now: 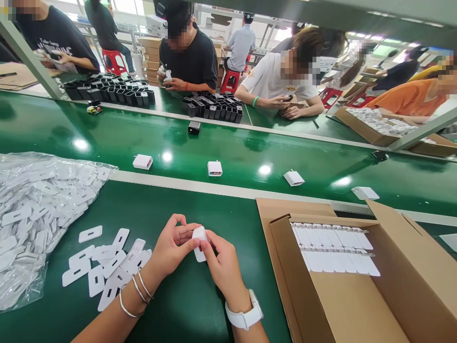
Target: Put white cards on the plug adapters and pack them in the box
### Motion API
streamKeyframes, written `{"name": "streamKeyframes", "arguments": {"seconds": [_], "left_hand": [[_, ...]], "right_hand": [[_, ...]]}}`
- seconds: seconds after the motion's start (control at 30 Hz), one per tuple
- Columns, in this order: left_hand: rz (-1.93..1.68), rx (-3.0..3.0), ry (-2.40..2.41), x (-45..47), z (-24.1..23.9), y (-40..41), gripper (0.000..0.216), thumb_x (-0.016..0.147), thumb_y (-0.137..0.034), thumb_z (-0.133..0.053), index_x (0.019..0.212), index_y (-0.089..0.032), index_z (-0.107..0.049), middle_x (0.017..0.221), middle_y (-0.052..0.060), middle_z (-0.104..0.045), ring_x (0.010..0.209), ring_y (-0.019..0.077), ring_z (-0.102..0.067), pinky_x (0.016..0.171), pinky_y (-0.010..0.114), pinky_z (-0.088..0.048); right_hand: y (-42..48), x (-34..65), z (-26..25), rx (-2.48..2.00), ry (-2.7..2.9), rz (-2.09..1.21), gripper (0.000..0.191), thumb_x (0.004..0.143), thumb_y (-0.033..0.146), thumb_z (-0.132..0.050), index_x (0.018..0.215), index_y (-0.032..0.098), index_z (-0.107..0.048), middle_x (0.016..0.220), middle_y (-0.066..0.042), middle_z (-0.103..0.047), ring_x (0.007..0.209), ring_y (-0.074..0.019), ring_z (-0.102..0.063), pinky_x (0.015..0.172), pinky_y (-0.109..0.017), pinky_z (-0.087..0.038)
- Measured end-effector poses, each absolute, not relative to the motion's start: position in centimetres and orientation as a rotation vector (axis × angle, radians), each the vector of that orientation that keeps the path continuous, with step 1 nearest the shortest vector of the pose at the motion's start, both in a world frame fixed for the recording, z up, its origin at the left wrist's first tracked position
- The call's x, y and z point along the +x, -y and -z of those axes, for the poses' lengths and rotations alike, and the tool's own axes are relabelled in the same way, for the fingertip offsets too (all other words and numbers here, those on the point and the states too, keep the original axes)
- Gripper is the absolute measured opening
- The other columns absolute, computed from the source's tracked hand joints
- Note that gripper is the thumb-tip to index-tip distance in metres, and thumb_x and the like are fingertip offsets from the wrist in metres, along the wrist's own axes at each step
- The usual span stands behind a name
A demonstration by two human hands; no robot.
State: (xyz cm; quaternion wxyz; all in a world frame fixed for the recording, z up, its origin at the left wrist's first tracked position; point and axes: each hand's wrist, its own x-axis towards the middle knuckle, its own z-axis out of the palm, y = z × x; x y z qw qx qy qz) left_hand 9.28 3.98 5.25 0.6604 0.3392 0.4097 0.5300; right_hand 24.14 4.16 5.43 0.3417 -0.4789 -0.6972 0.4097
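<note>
My left hand (173, 247) and my right hand (222, 264) meet over the green table, both closed round a small white charger (199, 237) with a bit of red showing at its face. Fingers of each hand pinch its sides. Left of my left wrist lie several flat white plastic pieces (103, 267) with a slot in each. Further left, a clear bag (32, 214) holds many more of them. An open cardboard box (342, 295) to the right of my right hand holds rows of white chargers (332, 247).
Three white chargers (143, 162) (214, 168) (293, 178) and a black one (193, 127) ride on the green belt (250, 152) ahead. Across it, several seated people handle black chargers (214, 108) stacked in rows. A box of white parts (378, 124) stands far right.
</note>
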Motion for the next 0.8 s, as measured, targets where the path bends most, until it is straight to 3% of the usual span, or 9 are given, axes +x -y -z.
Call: {"name": "streamKeyframes", "arguments": {"seconds": [0.17, 0.3, 0.4, 0.53, 0.67, 0.8], "left_hand": [[-1.225, 0.678, -0.971, 9.2, -4.8, -4.4, 0.053, 0.068, -0.031, -0.082, 0.082, -0.024, -0.031, 0.089, 0.004, -0.076, 0.078, 0.018, -0.071, 0.074, 0.032, -0.053], [-1.184, 0.697, -0.945, 9.1, -4.6, -4.5, 0.05, 0.068, -0.028, -0.082, 0.083, -0.023, -0.034, 0.092, 0.005, -0.075, 0.078, 0.0179, -0.07, 0.073, 0.031, -0.053], [-1.156, 0.739, -0.886, 8.8, -4.9, -4.4, 0.053, 0.062, -0.024, -0.085, 0.086, -0.023, -0.037, 0.098, 0.007, -0.073, 0.082, 0.0196, -0.07, 0.072, 0.031, -0.054], [-1.224, 0.791, -0.713, 8.0, -5.7, -3.8, 0.058, 0.059, -0.019, -0.087, 0.088, -0.025, -0.037, 0.106, 0.006, -0.072, 0.098, 0.021, -0.067, 0.081, 0.03, -0.052], [-1.194, 0.777, -0.483, 7.0, -6.5, -3.3, 0.06, 0.056, -0.02, -0.089, 0.089, -0.025, -0.039, 0.109, 0.005, -0.071, 0.097, 0.019, -0.067, 0.078, 0.026, -0.052], [-1.11, 0.786, -0.267, 6.8, -7.2, -2.9, 0.058, 0.056, -0.016, -0.089, 0.087, -0.024, -0.041, 0.107, 0.004, -0.072, 0.096, 0.0171, -0.067, 0.08, 0.025, -0.051]], "right_hand": [[-4.8, 24.4, -5.2, -1.187, 1.789, -1.227, 0.03, 0.09, 0.043, -0.048, 0.092, 0.017, -0.063, 0.074, 0.0, -0.06, 0.064, -0.0122, -0.051, 0.057, -0.022, -0.042], [-4.7, 24.5, -5.6, -1.224, 1.78, -1.196, 0.025, 0.087, 0.037, -0.053, 0.079, 0.017, -0.064, 0.062, 0.002, -0.053, 0.058, -0.011, -0.042, 0.054, -0.023, -0.036], [-4.4, 24.7, -6.0, -1.203, 1.738, -1.199, 0.022, 0.084, 0.039, -0.057, 0.085, 0.018, -0.065, 0.074, -0.001, -0.061, 0.068, -0.014, -0.051, 0.065, -0.026, -0.043], [-4.0, 25.2, -6.2, -0.989, 1.298, -1.581, 0.057, 0.068, 0.064, -0.067, 0.101, 0.018, -0.062, 0.098, -0.009, -0.068, 0.09, -0.0222, -0.064, 0.08, -0.035, -0.052], [-3.6, 25.2, -6.6, -0.857, 1.069, -2.018, 0.064, 0.083, 0.068, -0.042, 0.097, 0.01, -0.064, 0.084, -0.014, -0.071, 0.071, -0.0215, -0.071, 0.064, -0.035, -0.056], [-2.7, 24.1, -7.3, -0.532, 0.717, -2.581, 0.068, 0.071, 0.067, -0.061, 0.101, 0.006, -0.066, 0.083, -0.012, -0.072, 0.07, -0.0178, -0.071, 0.061, -0.026, -0.055]]}}
